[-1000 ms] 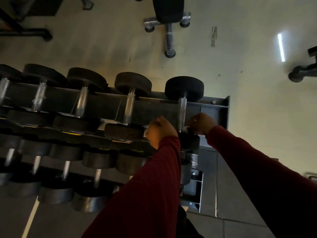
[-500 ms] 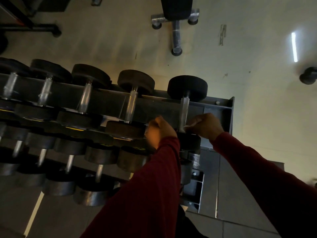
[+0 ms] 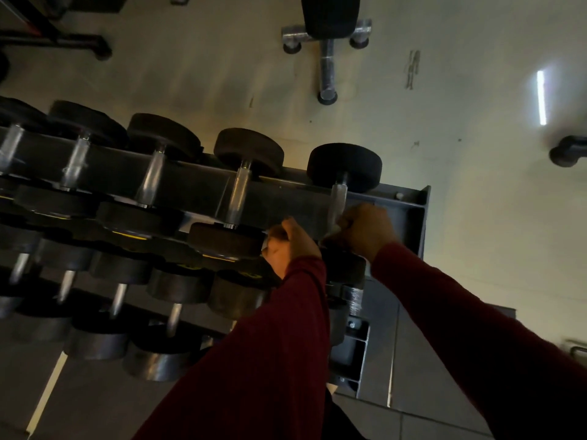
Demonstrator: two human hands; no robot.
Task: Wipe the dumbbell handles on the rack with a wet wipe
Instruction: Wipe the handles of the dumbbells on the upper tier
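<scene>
Gripping wipe [image 3: 330, 231] round handle [image 3: 338, 201] with right hand [image 3: 365, 231]; left hand [image 3: 290, 246] curling (grip unclear). Risking slipping, pinching fingers against dumbbell.

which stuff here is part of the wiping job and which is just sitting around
Part of the job:
right hand gripping the wipe
end dumbbell handle
other dumbbell handles, such as this one
rack
left hand, against the rack beside it

Just sitting around:
bench base
floor tiles
</scene>
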